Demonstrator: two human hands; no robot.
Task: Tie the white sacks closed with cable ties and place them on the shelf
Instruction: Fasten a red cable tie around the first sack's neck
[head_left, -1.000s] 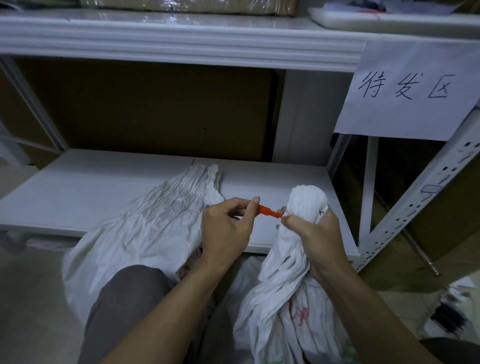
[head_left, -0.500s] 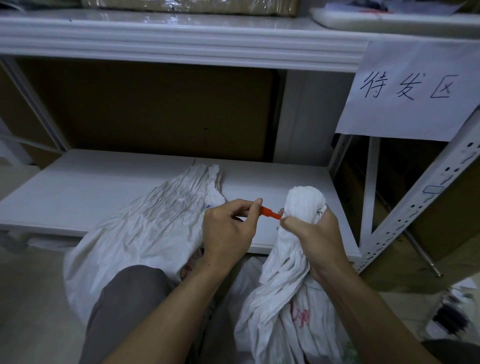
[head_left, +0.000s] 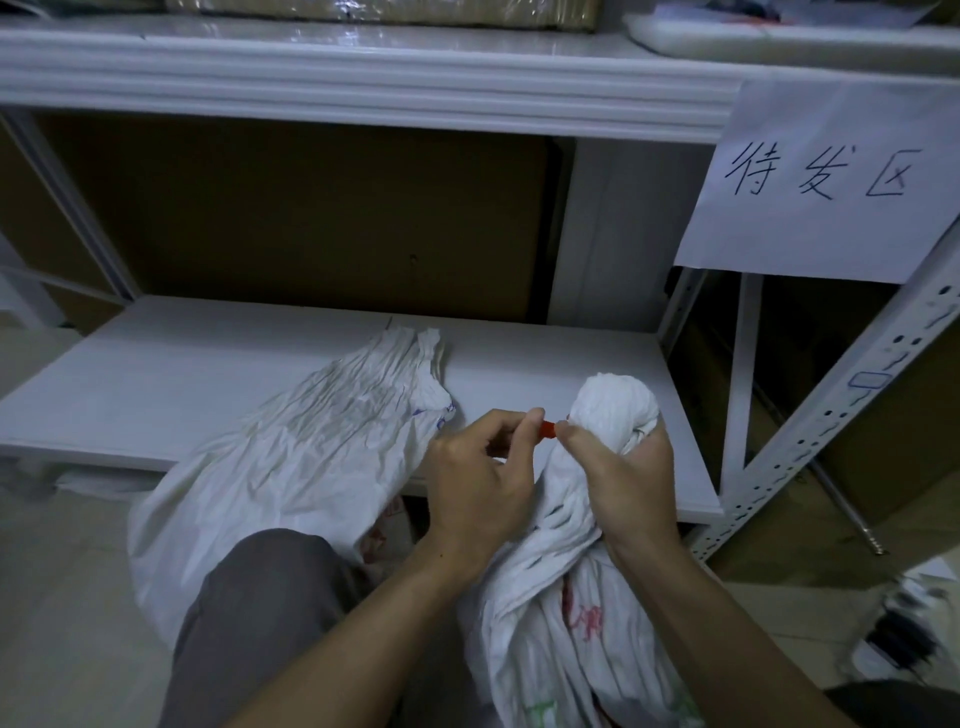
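A second white sack (head_left: 291, 457) leaned on the shelf (head_left: 156, 395) edge at the left, apart from both hands. The tying step was in hand. The left hand (head_left: 483, 483) pinched the red cable tie (head_left: 547, 429), touching the right hand (head_left: 618, 473), which gripped the nearer sack (head_left: 618, 410) by its twisted neck. Next, I judged, came a firm cinching pull with the neck held bunched.

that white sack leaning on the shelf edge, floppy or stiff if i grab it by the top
Probably floppy: the leaning sack is thin, creased fabric and its neck lies limp on the shelf. Its top shows no tie, so it may splay open.
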